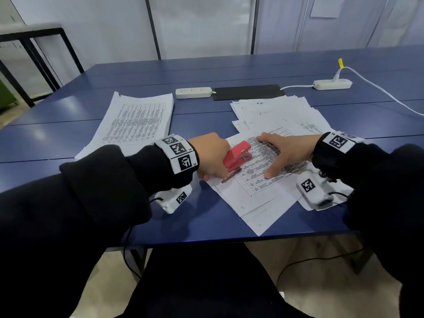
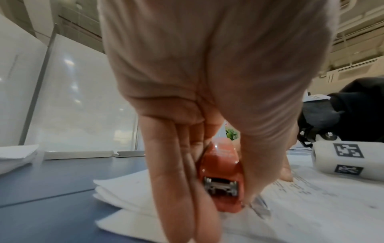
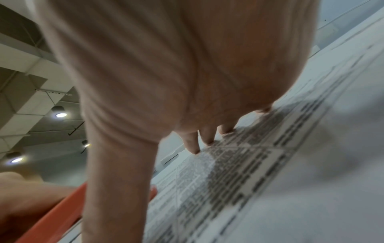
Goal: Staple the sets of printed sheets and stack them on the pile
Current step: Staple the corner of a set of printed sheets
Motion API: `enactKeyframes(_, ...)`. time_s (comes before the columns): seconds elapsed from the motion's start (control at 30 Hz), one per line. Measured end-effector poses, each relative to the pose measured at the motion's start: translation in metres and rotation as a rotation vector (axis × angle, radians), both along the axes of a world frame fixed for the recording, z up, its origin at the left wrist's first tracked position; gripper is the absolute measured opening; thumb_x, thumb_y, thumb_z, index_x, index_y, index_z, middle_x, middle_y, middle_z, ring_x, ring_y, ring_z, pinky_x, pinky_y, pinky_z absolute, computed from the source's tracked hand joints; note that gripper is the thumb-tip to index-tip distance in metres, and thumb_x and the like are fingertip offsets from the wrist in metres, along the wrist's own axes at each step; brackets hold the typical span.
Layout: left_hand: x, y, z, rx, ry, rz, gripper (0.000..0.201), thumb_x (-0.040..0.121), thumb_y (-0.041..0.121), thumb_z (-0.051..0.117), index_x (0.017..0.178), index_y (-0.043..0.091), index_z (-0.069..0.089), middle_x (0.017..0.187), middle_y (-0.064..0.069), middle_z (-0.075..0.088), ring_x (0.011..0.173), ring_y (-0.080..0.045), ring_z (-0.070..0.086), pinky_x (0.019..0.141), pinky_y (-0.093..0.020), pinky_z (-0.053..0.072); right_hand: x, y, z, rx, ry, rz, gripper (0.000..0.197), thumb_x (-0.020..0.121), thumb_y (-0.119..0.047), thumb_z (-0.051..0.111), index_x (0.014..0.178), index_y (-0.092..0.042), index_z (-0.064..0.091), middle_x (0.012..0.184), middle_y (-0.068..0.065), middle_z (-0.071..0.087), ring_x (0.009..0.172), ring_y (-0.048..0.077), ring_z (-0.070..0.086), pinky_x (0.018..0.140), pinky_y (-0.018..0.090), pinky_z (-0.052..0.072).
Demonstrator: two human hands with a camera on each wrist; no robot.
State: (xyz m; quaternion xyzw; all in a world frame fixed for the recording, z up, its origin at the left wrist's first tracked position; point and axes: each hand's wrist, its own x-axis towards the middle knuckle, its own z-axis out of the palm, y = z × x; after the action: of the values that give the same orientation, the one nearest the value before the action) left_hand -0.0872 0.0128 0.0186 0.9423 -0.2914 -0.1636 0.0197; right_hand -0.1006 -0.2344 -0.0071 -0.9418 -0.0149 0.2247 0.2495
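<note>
Two hands work at the blue table (image 1: 206,221): the left hand (image 1: 212,154) grips the red stapler (image 1: 237,156) at the corner of the printed sheets (image 1: 257,173), while the right hand (image 1: 288,150), fingers spread, presses them flat. A finished pile (image 1: 137,120) lies left.

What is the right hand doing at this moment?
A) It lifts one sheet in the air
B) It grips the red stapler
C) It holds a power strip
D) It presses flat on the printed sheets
D: the right hand lies with spread fingers on the printed sheets, while the left hand grips the red stapler.
</note>
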Motion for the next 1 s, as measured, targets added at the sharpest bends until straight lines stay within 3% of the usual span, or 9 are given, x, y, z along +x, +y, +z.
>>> enactKeyframes(0.07,-0.002,-0.001,-0.001,-0.008,0.057,0.064,0.018,0.075,0.023,0.073,0.080,0.005,0.072,0.060,-0.008,0.073,0.053,-0.024,0.074,0.060,-0.034,0.065,0.000,0.000,-0.001,-0.010,-0.005,0.001,0.130,0.061,-0.043,0.094,0.163,-0.031,0.015,0.169,-0.004,0.018,0.152,0.020,0.024,0.123,0.035,0.020)
enactKeyframes(0.13,-0.004,0.001,-0.004,-0.019,0.069,0.106,0.017,0.075,0.024,0.073,0.071,0.007,0.075,0.057,-0.007,0.072,0.049,-0.022,0.072,0.061,-0.032,0.064,0.000,0.000,-0.001,-0.010,-0.007,0.000,0.128,0.064,-0.042,0.094,0.164,-0.031,0.014,0.170,-0.005,0.016,0.153,0.019,0.022,0.123,0.034,0.018)
enactKeyframes(0.23,-0.005,0.003,-0.006,-0.037,0.036,0.091,0.018,0.077,0.025,0.072,0.081,0.007,0.072,0.058,-0.005,0.073,0.049,-0.020,0.071,0.055,-0.026,0.061,0.000,0.000,-0.001,-0.010,-0.011,0.000,0.127,0.066,-0.040,0.094,0.164,-0.031,0.014,0.170,-0.005,0.016,0.153,0.018,0.021,0.122,0.034,0.017)
enactKeyframes(0.33,-0.003,0.003,-0.003,-0.041,0.027,0.051,0.021,0.079,0.025,0.072,0.092,0.010,0.066,0.062,-0.006,0.074,0.053,-0.022,0.073,0.056,-0.031,0.063,0.000,0.001,-0.001,-0.011,-0.011,0.001,0.127,0.067,-0.040,0.094,0.164,-0.030,0.013,0.171,-0.006,0.013,0.155,0.017,0.017,0.125,0.035,0.014)
enactKeyframes(0.5,-0.005,0.002,-0.005,-0.041,0.061,0.112,0.023,0.078,0.027,0.076,0.087,0.006,0.072,0.061,-0.008,0.074,0.051,-0.024,0.073,0.058,-0.034,0.065,-0.001,0.000,-0.001,-0.019,-0.012,0.013,0.128,0.068,-0.040,0.093,0.165,-0.030,0.010,0.173,-0.010,0.002,0.158,0.012,0.002,0.129,0.038,0.003)
enactKeyframes(0.67,-0.003,0.012,-0.004,-0.035,0.054,0.029,0.020,0.081,0.026,0.071,0.092,0.013,0.059,0.058,-0.005,0.072,0.052,-0.021,0.073,0.057,-0.031,0.062,-0.002,0.001,-0.001,-0.009,-0.018,0.014,0.130,0.065,-0.042,0.093,0.165,-0.030,0.012,0.172,-0.008,0.007,0.157,0.014,0.007,0.125,0.036,0.007)
enactKeyframes(1.0,-0.010,0.029,-0.006,-0.028,0.048,0.018,0.025,0.081,0.032,0.073,0.092,0.016,0.056,0.062,-0.006,0.074,0.053,-0.020,0.073,0.063,-0.032,0.063,0.000,0.000,-0.001,-0.019,-0.018,0.027,0.130,0.064,-0.043,0.094,0.165,-0.030,0.011,0.172,-0.006,0.008,0.157,0.016,0.011,0.126,0.037,0.010)
